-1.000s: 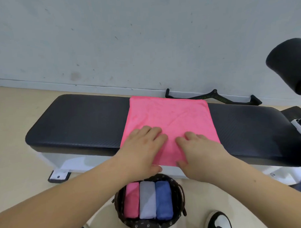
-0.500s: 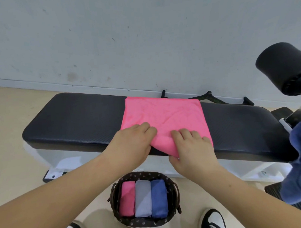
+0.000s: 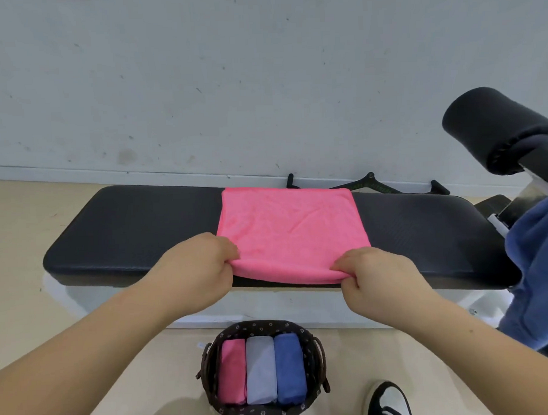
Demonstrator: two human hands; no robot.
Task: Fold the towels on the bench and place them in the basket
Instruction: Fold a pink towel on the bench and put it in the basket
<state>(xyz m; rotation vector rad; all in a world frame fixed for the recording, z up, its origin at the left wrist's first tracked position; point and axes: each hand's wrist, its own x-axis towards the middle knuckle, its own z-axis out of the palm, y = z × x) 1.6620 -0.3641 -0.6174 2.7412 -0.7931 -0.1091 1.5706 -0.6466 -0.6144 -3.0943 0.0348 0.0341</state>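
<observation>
Fingers (image 3: 229,252) of left hand (image 3: 191,272) and right hand (image 3: 374,275) pinch pink towel (image 3: 292,231) at both near corners; towel lies on tabletop (image 3: 137,230). Soft, light, limp: corner hold suits. Thumbs hidden, probably underneath.

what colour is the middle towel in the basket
Light grey, between a pink one and a blue one; head view.

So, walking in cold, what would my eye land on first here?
The bright pink towel spread across the middle of the black bench, with the left hand and right hand each pinching a near corner. Next, the dark basket on the floor below, holding three folded towels side by side: pink, grey and blue.
</observation>
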